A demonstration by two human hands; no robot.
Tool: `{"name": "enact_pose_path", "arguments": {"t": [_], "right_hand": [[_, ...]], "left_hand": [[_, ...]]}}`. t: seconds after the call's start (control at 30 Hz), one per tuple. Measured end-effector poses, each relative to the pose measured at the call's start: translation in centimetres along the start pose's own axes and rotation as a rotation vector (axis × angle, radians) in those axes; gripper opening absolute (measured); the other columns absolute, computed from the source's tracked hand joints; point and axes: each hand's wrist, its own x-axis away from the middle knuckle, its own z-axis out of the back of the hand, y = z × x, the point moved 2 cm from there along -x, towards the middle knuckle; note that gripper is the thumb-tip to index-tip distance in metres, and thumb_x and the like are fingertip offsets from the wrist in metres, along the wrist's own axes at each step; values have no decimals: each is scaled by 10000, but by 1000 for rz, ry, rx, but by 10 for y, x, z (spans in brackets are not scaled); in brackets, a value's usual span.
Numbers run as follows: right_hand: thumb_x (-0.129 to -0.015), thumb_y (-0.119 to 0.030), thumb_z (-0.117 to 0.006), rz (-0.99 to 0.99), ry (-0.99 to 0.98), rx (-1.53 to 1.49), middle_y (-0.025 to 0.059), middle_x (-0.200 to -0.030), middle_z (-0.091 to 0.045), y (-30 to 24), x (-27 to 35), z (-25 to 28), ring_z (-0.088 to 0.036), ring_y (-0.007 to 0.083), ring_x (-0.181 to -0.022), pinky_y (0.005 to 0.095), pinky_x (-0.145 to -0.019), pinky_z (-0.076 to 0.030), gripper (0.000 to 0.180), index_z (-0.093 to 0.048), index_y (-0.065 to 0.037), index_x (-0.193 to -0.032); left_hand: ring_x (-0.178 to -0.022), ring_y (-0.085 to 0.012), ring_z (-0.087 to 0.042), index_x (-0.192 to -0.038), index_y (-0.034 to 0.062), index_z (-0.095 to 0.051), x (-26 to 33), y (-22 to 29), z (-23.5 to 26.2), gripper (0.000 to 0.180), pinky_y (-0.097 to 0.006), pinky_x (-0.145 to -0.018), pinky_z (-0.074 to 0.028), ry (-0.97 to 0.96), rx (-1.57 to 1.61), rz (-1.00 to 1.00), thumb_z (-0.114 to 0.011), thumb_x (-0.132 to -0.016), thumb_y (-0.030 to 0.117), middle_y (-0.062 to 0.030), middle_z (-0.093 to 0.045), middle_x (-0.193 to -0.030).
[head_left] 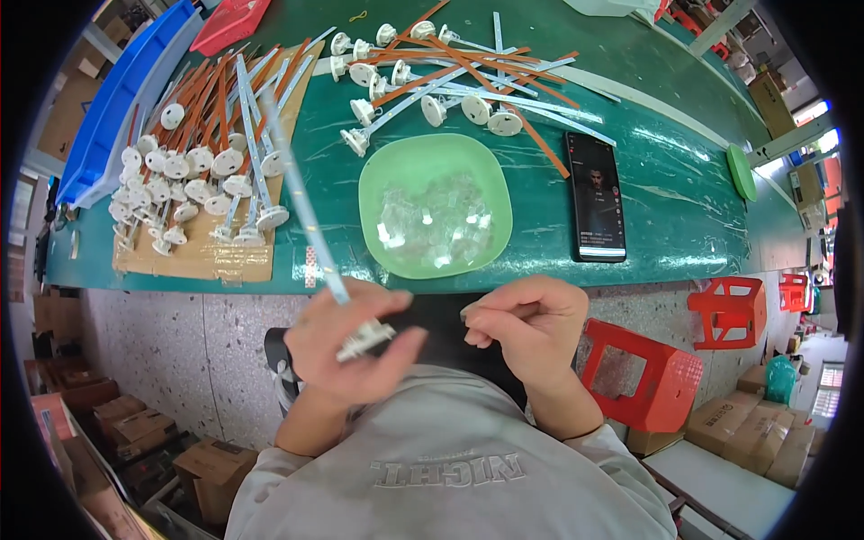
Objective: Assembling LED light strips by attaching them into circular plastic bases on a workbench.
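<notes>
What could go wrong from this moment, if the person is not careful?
The green bowl sits near the table's front edge; a bump might spill its clear pieces. The pale strip in the left hand points toward the heaped strips and could catch on them. The phone, also near that edge, might be knocked.

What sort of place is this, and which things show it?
Probably a small assembly workshop: many similar strips with round white ends lie in groups on a long green workbench, and cardboard boxes stand at both sides.
</notes>
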Motion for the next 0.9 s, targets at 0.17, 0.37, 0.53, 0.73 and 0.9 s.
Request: {"name": "enact_pose_path", "arguments": {"t": [0.17, 0.37, 0.53, 0.73, 0.9], "right_hand": [[-755, 166, -696, -53, -128, -183, 212, -772, -705, 9, 15, 0, -678, 200, -602, 282, -526, -553, 111, -666, 96, -837], [-756, 160, -705, -28, -177, -47, 197, -770, -706, 8, 19, -2, -676, 192, -608, 270, -548, -557, 87, -682, 95, -808], [-770, 169, -681, 5, -226, -34, 192, -779, -704, 7, 22, 0, -695, 206, -645, 275, -588, -577, 109, -685, 101, -855], [-822, 113, -678, 148, -377, 88, 174, -898, -727, 2, 24, -1, -708, 193, -761, 275, -663, -569, 138, -701, 72, -952], [-721, 111, -707, 484, -381, 374, 191, -868, -701, -6, 22, -6, -693, 254, -733, 318, -638, -562, 188, -697, 62, -902]], "left_hand": [[-684, -236, -660, -1039, -33, -630, 4, 17, -20, 380, -316, -592, -520, -39, 138, -62, -795, -698, -10, -181, -704, -827], [-631, -234, -661, -1021, -4, -649, 9, 25, -17, 399, -317, -559, -530, -35, 9, -137, -811, -660, -58, -139, -713, -785], [-625, -222, -654, -922, 8, -678, 17, 24, -16, 317, -302, -523, -520, -29, 70, -179, -808, -649, -87, -100, -696, -744], [-595, -205, -640, -914, 13, -694, 13, 31, -8, 325, -279, -477, -485, 18, 69, -183, -808, -632, -103, -75, -681, -700], [-581, -203, -630, -913, 4, -692, 8, 41, 0, 316, -279, -470, -473, 18, 91, -206, -796, -637, -109, -93, -697, -727]]}}
